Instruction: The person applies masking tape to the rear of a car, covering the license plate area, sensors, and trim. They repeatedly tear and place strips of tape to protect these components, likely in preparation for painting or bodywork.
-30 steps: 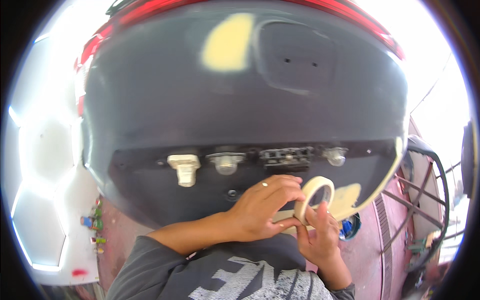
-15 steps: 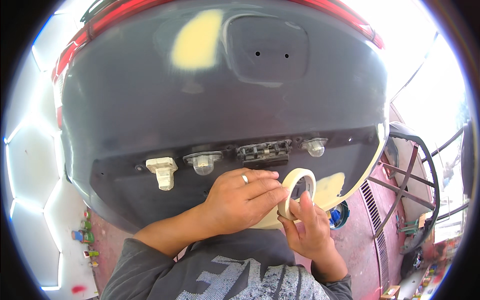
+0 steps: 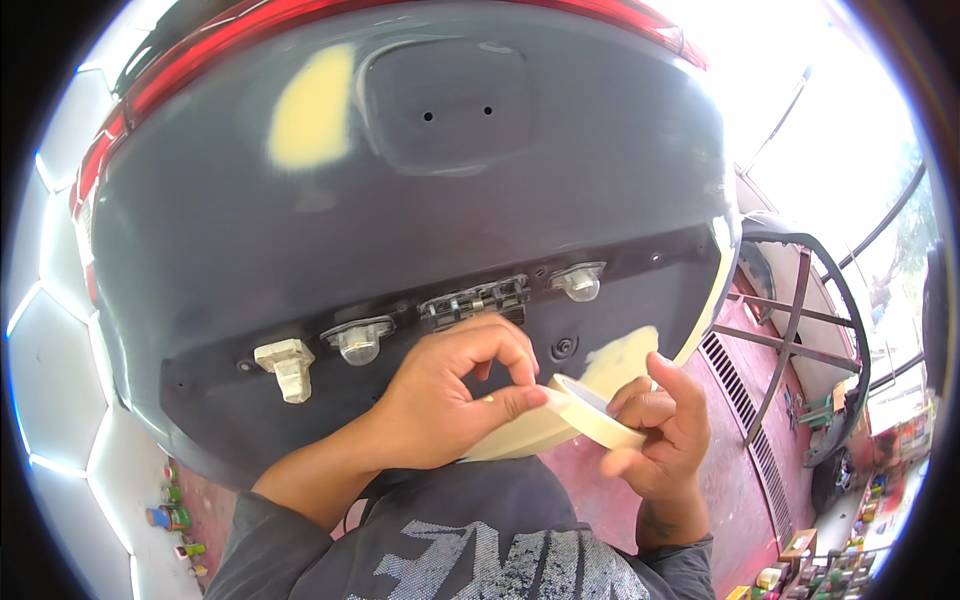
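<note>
A cream roll of masking tape (image 3: 613, 431) is in front of my body, just below the rear of a dark grey car tailgate (image 3: 560, 210). My right hand (image 3: 665, 440) grips the roll at its right side, some fingers inside the ring. Thumb and index finger of my left hand (image 3: 445, 395) pinch the tape's end at the roll's left edge. Above my left hand are a black handle mechanism (image 3: 475, 302) and a clear lamp (image 3: 360, 345); a second clear lamp (image 3: 578, 284) is to the right. Farther left, a part wrapped in masking tape (image 3: 287, 370) hangs down.
Red tail lights (image 3: 240, 45) run along the top. On the right stand a black panel on a metal frame (image 3: 795, 345) and a floor drain grate (image 3: 745, 430). Cans (image 3: 172, 517) line the left wall, and bottles and boxes (image 3: 850, 560) lie lower right.
The tape roll has tilted from upright to nearly flat. My left hand has gone from straight fingers to a pinch on the tape's end. The view has shifted, moving the car leftward.
</note>
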Demonstrator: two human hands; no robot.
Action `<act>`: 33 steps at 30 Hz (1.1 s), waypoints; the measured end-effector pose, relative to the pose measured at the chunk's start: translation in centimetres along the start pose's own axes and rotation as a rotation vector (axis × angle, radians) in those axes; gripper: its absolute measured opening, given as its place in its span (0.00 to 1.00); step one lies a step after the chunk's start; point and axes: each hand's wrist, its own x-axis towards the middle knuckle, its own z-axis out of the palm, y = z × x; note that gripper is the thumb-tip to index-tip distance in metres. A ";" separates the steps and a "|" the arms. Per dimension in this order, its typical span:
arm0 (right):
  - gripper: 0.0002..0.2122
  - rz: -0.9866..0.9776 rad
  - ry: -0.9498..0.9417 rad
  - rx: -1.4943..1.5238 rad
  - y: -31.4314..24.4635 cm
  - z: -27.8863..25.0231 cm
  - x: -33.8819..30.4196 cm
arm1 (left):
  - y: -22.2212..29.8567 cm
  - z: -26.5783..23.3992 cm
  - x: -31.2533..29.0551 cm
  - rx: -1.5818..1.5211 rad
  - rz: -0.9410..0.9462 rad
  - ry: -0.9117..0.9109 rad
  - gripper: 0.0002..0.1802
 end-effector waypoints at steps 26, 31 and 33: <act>0.14 0.048 0.111 -0.749 2.4 -3.5 1.7 | 1.2 -4.8 -5.4 0.035 -0.160 0.441 0.08; 0.16 0.296 1.006 -0.558 7.6 -9.2 -3.0 | 1.3 -2.1 -6.9 0.445 0.307 0.343 0.10; 0.22 0.263 1.354 -0.369 8.9 -11.2 -2.2 | 1.3 -3.8 -8.7 0.530 0.265 0.217 0.11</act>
